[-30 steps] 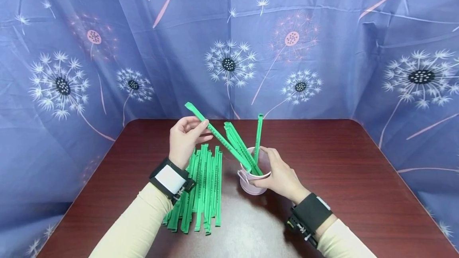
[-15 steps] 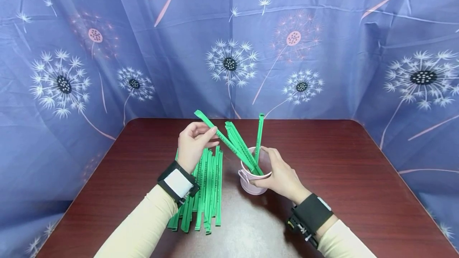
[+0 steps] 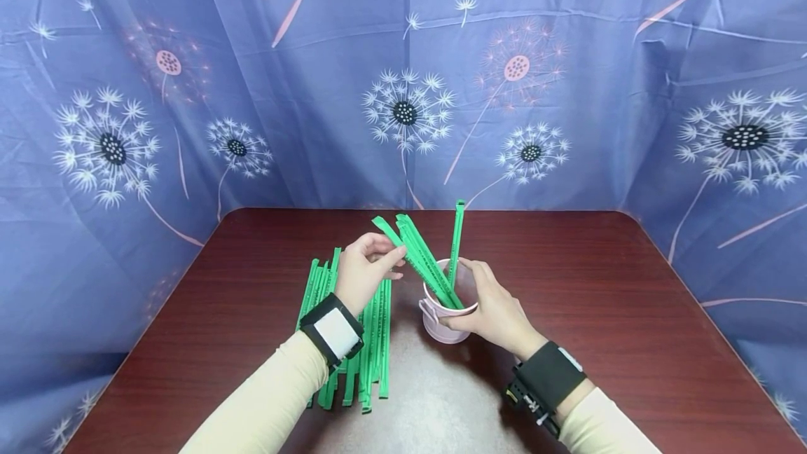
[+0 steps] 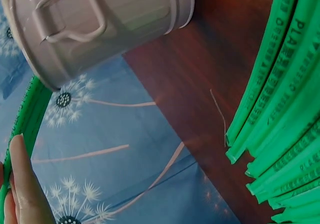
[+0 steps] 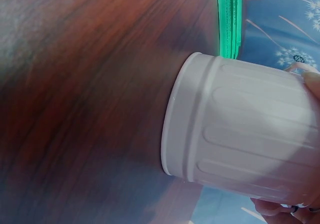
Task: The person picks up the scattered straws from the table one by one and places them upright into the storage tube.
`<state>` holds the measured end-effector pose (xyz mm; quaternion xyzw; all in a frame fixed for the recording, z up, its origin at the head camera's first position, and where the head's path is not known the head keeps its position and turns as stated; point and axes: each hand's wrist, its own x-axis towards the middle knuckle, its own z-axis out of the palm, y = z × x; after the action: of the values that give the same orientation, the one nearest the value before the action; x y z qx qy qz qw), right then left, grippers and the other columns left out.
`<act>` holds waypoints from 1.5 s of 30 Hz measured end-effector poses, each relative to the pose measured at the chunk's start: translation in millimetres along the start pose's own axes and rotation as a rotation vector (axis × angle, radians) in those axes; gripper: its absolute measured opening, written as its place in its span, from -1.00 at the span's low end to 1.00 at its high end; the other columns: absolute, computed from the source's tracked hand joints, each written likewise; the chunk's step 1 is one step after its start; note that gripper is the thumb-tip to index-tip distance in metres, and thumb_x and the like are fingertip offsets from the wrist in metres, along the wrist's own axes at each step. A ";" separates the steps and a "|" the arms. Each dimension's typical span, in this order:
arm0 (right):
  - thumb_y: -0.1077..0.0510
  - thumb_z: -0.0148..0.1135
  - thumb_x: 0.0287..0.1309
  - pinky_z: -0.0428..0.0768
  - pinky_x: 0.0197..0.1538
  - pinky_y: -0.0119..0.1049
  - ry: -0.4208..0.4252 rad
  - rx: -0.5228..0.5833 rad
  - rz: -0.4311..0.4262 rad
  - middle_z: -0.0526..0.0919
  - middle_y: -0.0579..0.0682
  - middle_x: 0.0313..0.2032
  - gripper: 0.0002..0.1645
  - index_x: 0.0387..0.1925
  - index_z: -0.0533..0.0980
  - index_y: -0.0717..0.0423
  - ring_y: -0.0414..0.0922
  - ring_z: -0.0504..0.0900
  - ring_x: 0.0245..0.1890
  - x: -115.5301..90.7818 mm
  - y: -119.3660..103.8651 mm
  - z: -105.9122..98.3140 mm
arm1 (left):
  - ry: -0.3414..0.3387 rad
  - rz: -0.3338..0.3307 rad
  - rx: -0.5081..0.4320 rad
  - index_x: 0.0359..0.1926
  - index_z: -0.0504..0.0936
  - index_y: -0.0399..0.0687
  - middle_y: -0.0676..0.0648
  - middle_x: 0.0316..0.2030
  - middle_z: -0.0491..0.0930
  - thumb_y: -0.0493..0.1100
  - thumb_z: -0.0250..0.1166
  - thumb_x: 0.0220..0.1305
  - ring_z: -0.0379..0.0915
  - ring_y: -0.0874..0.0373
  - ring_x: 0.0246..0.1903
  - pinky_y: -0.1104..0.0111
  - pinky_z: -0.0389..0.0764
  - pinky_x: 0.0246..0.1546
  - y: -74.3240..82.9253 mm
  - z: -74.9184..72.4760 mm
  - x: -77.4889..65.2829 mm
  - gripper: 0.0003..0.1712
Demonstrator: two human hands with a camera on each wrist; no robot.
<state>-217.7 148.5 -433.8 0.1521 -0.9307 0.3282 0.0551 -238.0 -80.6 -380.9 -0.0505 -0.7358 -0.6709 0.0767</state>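
My left hand (image 3: 368, 272) pinches a green wrapped straw (image 3: 386, 227) between thumb and fingers near its upper end. The straw slants down to the right, its lower part in a small pale pink bucket (image 3: 441, 331), alongside other green straws (image 3: 412, 240). Another straw (image 3: 457, 230) stands nearly upright at the far side of the bucket. With thumb in front and fingers behind, my right hand (image 3: 504, 310) grips the bucket at its rim. In the left wrist view the bucket's handle (image 4: 100, 29) hangs against its side. The right wrist view shows the bucket's ribbed wall (image 5: 250, 129).
A pile of several green wrapped straws (image 3: 375, 342) lies left of the bucket on the dark red wooden table (image 3: 599, 286), partly under my left forearm. A blue dandelion-patterned cloth (image 3: 302, 104) hangs behind and on both sides.
My left hand has moved right and lower, sliding the straw's lower end further into the bucket beside the others. The right hand and the bucket have stayed in place.
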 end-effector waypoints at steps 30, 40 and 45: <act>-0.25 0.59 -0.25 0.69 -0.20 0.05 0.014 -0.007 0.008 0.36 -0.04 0.29 0.22 0.41 0.16 -0.06 0.03 0.67 -0.04 -0.4 1.5 -5.0 | -0.133 -0.126 0.778 -0.03 0.69 -0.09 -0.11 -0.09 0.73 0.01 0.38 0.23 0.63 -0.05 -0.09 0.10 0.67 -0.12 -22.0 -56.6 27.4 -0.63; -0.18 0.58 -0.24 0.69 -0.18 0.00 -0.001 0.009 0.012 0.36 -0.02 0.30 0.21 0.43 0.15 -0.08 -0.02 0.67 -0.05 -1.6 -0.4 -1.2 | -0.064 -0.309 1.022 0.01 0.64 -0.33 -0.34 -0.03 0.65 -0.08 0.42 0.14 0.58 -0.28 -0.07 -0.05 0.66 -0.12 -62.1 -118.4 34.7 -0.51; -0.15 0.58 -0.25 0.68 -0.17 0.00 -0.006 0.011 0.024 0.35 -0.06 0.31 0.20 0.43 0.15 -0.11 -0.06 0.66 -0.04 -1.0 -0.7 -0.5 | -0.081 -0.370 1.047 -0.09 0.65 -0.43 -0.39 -0.11 0.66 -0.14 0.48 0.04 0.58 -0.32 -0.08 -0.05 0.66 -0.10 -68.5 -128.0 29.1 -0.51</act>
<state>-216.5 148.5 -433.2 0.1420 -0.9308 0.3334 0.0475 -273.0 -215.3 -431.5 0.0987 -0.9699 -0.2153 -0.0558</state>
